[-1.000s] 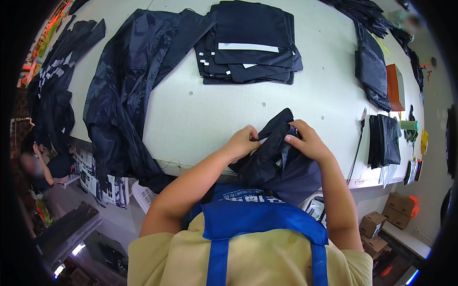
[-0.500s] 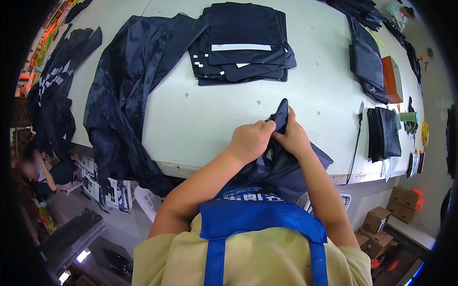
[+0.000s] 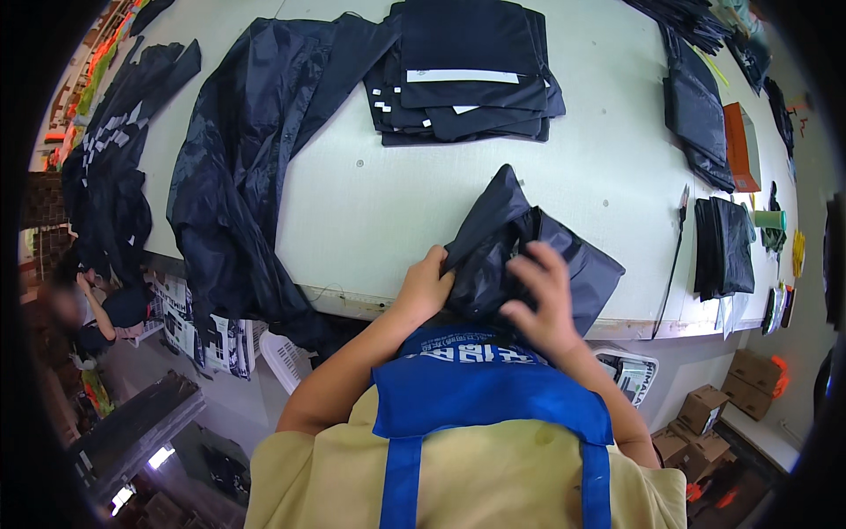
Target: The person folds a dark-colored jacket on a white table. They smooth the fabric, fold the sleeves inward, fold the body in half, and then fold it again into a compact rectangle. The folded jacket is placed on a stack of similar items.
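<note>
Bunched at the front edge of the table, straight before me, lies a dark shiny fabric piece (image 3: 582,271). One pointed corner of it stands up away from me, and a flat part spreads to the right. My left hand (image 3: 426,286) pinches its left edge between thumb and fingers. Over its middle hovers my right hand (image 3: 545,295), fingers and thumb apart, slightly blurred and holding nothing. Beyond the fabric, a neat stack of folded dark cloth pieces (image 3: 471,40) bears a white strip and small white tags. Whether the fabric piece is a bag or part of a garment, I cannot tell.
A long dark garment (image 3: 233,141) hangs over the table edge at left. On the right lie scissors (image 3: 683,204), folded dark fabric (image 3: 723,247), an orange box (image 3: 741,148) and a green spool (image 3: 768,220). White baskets (image 3: 286,360) stand below. Another person (image 3: 97,313) sits far left.
My hands have come apart: the left has moved left and nearer, while the right has let go and opened. The fabric has spread out wider. The whole view has shifted slightly.
</note>
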Tool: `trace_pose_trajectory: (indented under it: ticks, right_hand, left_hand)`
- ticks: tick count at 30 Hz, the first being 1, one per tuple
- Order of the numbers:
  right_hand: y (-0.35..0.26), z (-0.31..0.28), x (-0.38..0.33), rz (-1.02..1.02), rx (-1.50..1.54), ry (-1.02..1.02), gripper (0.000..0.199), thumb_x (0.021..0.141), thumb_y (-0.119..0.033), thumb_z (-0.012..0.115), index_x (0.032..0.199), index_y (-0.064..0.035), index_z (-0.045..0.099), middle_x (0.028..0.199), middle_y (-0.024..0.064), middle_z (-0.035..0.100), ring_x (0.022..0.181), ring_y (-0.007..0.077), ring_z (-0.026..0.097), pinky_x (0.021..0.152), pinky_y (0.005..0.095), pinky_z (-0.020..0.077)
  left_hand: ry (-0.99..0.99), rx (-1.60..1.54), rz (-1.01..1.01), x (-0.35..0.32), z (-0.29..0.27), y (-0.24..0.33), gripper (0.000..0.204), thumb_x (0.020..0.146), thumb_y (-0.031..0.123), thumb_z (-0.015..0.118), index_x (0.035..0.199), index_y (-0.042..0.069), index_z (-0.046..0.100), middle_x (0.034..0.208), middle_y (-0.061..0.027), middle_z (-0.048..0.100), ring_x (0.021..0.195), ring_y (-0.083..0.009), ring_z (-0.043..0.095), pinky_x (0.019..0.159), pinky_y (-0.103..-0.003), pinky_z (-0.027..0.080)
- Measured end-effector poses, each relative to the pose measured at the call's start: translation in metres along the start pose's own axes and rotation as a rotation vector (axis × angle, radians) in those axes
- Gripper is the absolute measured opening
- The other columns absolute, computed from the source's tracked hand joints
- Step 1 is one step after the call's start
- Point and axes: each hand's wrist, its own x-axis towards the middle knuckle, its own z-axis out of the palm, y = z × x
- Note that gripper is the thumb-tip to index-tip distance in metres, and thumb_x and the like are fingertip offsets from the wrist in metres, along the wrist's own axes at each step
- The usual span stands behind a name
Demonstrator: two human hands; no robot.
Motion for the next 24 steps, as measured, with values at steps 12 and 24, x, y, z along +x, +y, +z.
trace_pose_trajectory:
  ticks: [12, 24]
  right_hand:
    - [0.018, 0.050, 0.009, -0.089, 0.231, -0.115, 0.027, 0.073, -0.006, 0.069, 0.100, -0.0081, 0.066, 0.106, 0.0074, 0.059, 0.111, 0.0295, 0.053, 0.095, 0.0427, 0.0420]
    - [0.038, 0.054, 0.026, -0.033, 0.000, 0.053, 0.044, 0.069, -0.014, 0.069, 0.111, -0.0040, 0.058, 0.122, 0.0163, 0.057, 0.122, 0.0346, 0.047, 0.105, 0.0489, 0.0311]
  left_hand:
    - [0.107, 0.337, 0.316, -0.005, 0.002, 0.034, 0.028, 0.074, 0.004, 0.058, 0.100, 0.003, 0.047, 0.083, -0.0218, 0.062, 0.078, -0.0425, 0.060, 0.070, -0.048, 0.048]
    - [0.113, 0.222, 0.475, 0.028, 0.018, -0.002, 0.015, 0.084, 0.012, 0.054, 0.096, 0.005, 0.060, 0.073, -0.0127, 0.062, 0.063, -0.0283, 0.062, 0.057, -0.039, 0.049]
